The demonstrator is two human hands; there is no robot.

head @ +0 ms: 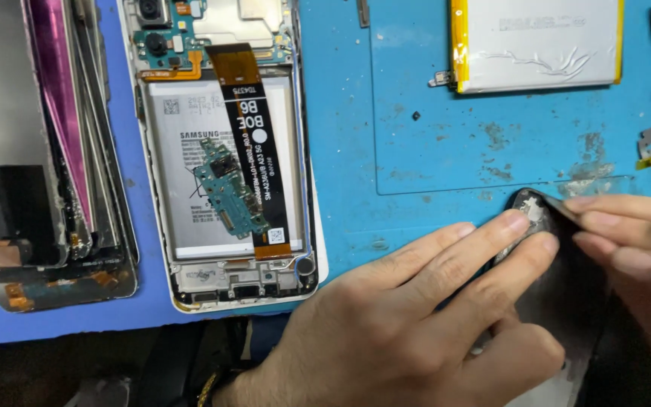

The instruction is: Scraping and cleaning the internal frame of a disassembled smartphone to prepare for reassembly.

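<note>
Together, left hand (416,316) and right hand (634,256) lie flat, fingers gripping a dark phone panel (566,294).

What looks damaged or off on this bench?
The loose battery at top right has a wrinkled, creased face. The blue mat is scuffed and stained. The opened phone has a small green board lying loose and askew on its battery. The stacked screens at left show chipped edges.

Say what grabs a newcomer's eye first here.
The opened phone left of centre, its battery crossed by a black flex cable. At lower right, both hands, left hand and right hand, grip a dark phone part. A loose battery lies at top right on the blue mat.
</note>
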